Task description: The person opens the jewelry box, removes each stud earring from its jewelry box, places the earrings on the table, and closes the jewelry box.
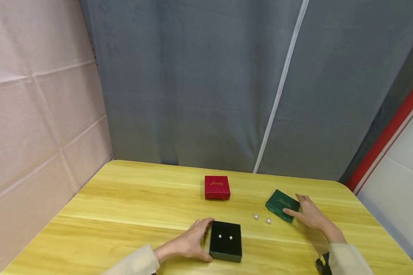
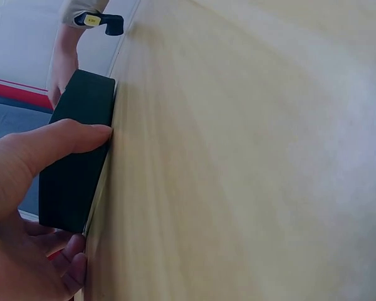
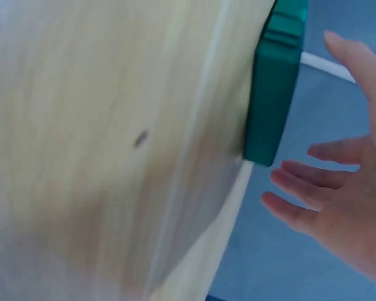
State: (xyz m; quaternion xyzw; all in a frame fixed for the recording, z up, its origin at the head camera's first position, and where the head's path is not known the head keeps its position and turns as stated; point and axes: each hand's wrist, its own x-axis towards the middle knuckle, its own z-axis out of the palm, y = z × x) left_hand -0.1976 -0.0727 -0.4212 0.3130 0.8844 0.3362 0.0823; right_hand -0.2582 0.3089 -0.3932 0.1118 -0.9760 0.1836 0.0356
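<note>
Head view: left hand gripping open box, right hand near green case

Landmark: open box, dark green outside, black insert inside, on the yellow wood-grain worktop. Two pearl studs sit side by side in the insert.

Left hand at the left side of the open box. Left wrist view: thumb laid along the near wall, fingers bent at the far side; the spread equals the box's depth, and the box is held between them.

Right hand: to the right of and beyond the open box. Right wrist view: fingers well apart, slightly bent, nothing gripped; a gap shows between them and the green case. Head view: thumb overlaps the case's edge.

Green case: right of and beyond the open box, lying askew, gold lettering up. Cannot tell whether lid only or whole box.

Two loose pearls: on the worktop, between open box and green case.

Red box: beyond the open box, gold-lettered, shut.

Grey curtain: behind the worktop, farther beyond the open box.
</note>
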